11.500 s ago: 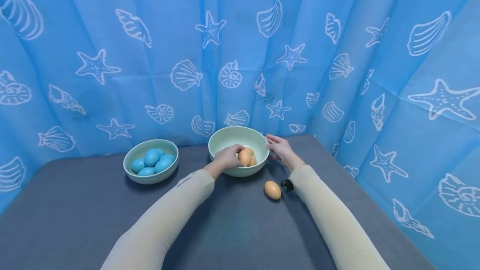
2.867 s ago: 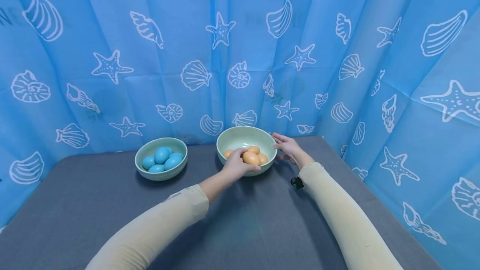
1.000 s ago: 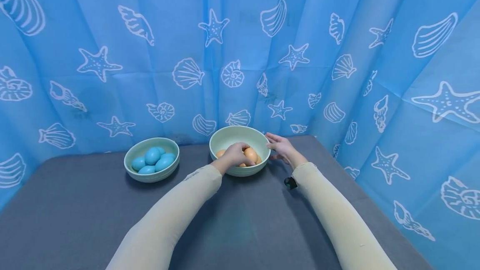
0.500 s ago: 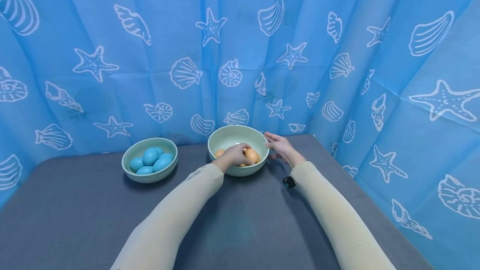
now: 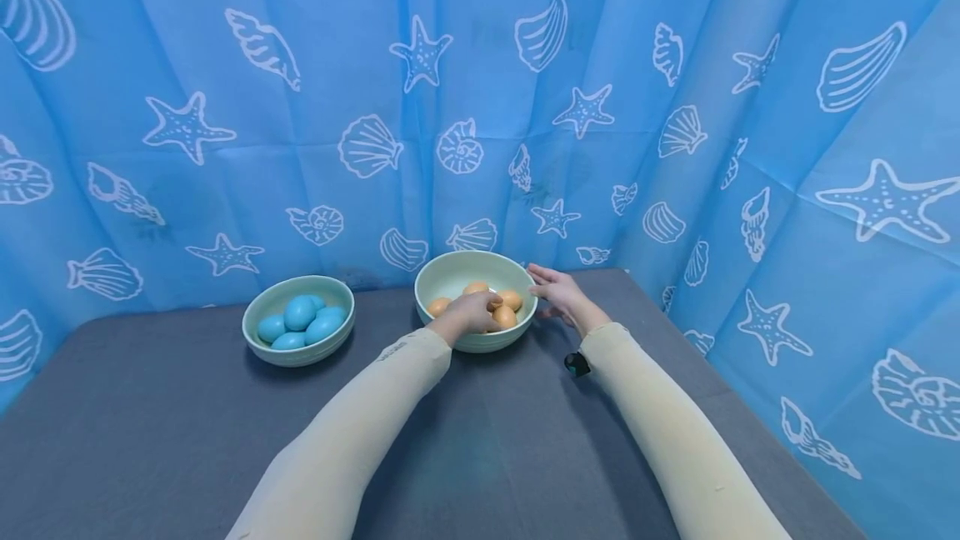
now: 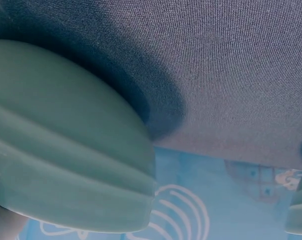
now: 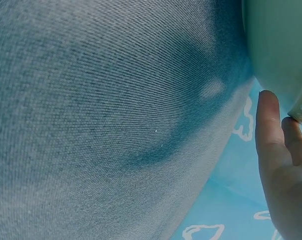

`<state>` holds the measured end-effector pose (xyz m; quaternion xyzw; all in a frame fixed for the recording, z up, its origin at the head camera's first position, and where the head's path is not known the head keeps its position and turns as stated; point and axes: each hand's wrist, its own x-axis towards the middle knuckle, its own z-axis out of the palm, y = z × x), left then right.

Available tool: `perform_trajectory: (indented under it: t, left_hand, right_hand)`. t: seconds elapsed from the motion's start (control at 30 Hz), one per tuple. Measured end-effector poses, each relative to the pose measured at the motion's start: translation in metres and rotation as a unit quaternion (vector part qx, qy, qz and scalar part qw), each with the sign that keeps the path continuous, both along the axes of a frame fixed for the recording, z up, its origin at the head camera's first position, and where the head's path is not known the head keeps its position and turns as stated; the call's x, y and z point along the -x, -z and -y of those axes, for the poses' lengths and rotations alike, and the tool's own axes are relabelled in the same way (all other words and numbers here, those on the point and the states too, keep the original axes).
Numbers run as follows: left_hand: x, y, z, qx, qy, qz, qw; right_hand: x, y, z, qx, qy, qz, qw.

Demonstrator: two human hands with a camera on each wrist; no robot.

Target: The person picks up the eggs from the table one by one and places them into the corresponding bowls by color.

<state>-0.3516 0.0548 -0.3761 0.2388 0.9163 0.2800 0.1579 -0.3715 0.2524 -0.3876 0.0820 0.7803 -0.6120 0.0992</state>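
My left hand (image 5: 471,312) reaches over the near rim of the larger pale green bowl (image 5: 442,273), fingertips down among several brown eggs (image 5: 504,317). The egg nearest its fingertips looks free of them, though the palm side is hidden. At the bowl's right side my right hand (image 5: 561,297) touches the rim, its fingers mostly straight. The right wrist view shows one finger (image 7: 268,120) extended beside the bowl's outer wall (image 7: 280,45). In the left wrist view the bowl's ribbed outside (image 6: 66,135) fills the left, and the eggs are out of sight.
To the left stands a smaller green bowl (image 5: 258,346) holding several blue eggs (image 5: 300,312). Both bowls rest near the back edge of a grey cloth-covered table (image 5: 187,440). Behind and to the right hangs a blue curtain (image 5: 465,207) with white shell prints.
The brown egg that lay on the table is gone from there. My left hand carried an egg into the larger bowl and has loosened from it. My right hand stays at the rim.
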Motion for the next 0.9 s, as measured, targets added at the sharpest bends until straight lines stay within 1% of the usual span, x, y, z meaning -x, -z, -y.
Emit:
perform_trajectory:
  t: [0.1,0.23,0.3,0.4,0.47,0.53,0.63,0.7,0.77,0.83,0.9]
  left_hand:
    - [0.0,0.0,0.003,-0.036,-0.016,0.015,0.9991]
    - [0.002,0.0,0.008,-0.092,-0.055,0.016,0.9941]
    - [0.004,0.002,0.011,-0.116,-0.075,0.004,0.9904]
    - [0.0,0.0,0.019,-0.138,-0.102,-0.019,0.985]
    - [-0.005,-0.002,0.026,-0.148,-0.12,-0.036,0.981]
    - [-0.011,-0.006,0.037,-0.15,-0.137,-0.054,0.9777]
    - [-0.02,-0.008,0.056,-0.142,-0.142,-0.081,0.9763]
    - [-0.024,-0.009,0.071,-0.139,-0.138,-0.104,0.9751]
    - [-0.029,-0.012,0.088,-0.135,-0.132,-0.119,0.9749]
    - [-0.034,-0.017,0.106,-0.128,-0.133,-0.131,0.974]
    - [-0.039,-0.022,0.126,-0.119,-0.137,-0.136,0.9739]
  right_hand:
    - [0.002,0.002,0.002,-0.001,-0.003,0.002,1.0]
    - [0.006,0.003,0.003,-0.01,-0.005,0.002,0.9999]
    - [0.006,0.004,0.003,-0.019,0.0,0.002,0.9998]
    - [0.004,0.004,0.0,-0.047,0.02,-0.001,0.9987]
    - [0.0,0.004,-0.001,-0.072,0.032,-0.008,0.9968]
    - [-0.003,0.004,-0.005,-0.103,0.036,-0.019,0.9939]
    - [-0.013,0.004,-0.018,-0.153,0.023,-0.04,0.9872]
    - [-0.018,0.002,-0.031,-0.2,-0.003,-0.061,0.9779]
    - [-0.024,-0.002,-0.046,-0.246,-0.036,-0.085,0.9647]
    - [-0.029,-0.007,-0.059,-0.296,-0.072,-0.111,0.946]
    - [-0.036,-0.014,-0.071,-0.336,-0.107,-0.126,0.927]
